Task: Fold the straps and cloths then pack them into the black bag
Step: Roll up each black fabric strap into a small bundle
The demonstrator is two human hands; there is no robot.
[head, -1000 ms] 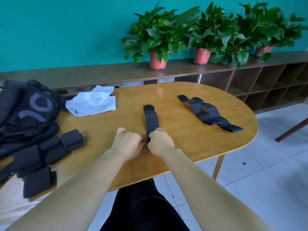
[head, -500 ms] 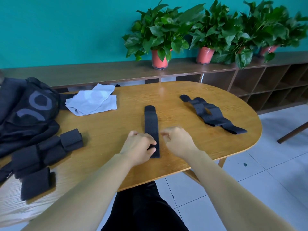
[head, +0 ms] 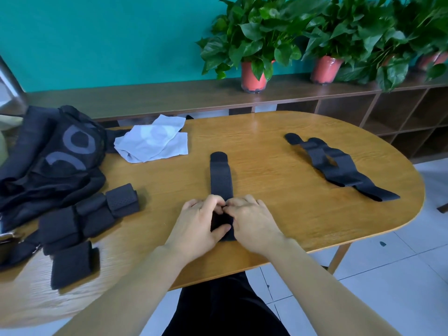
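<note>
A black strap [head: 221, 177] lies lengthwise on the wooden table [head: 278, 190], its near end folded under my hands. My left hand [head: 200, 226] grips that near end, thumb underneath and fingers curled over the top. My right hand [head: 252, 224] pinches the same end from the right. Another black strap [head: 337, 166] lies loose and twisted at the right. Several folded black straps [head: 80, 221] sit at the left. A pale cloth [head: 152, 140] lies crumpled at the back left, beside the black bag [head: 48, 151].
The table's near edge runs just under my wrists, with tiled floor [head: 388, 275] beyond it at the right. A low wooden shelf [head: 363, 105] with potted plants [head: 254, 44] stands behind the table, against a teal wall.
Half a second ago my hands were apart, the left on the strap's near end. They have come together over that end and now fold it. The view has moved closer.
</note>
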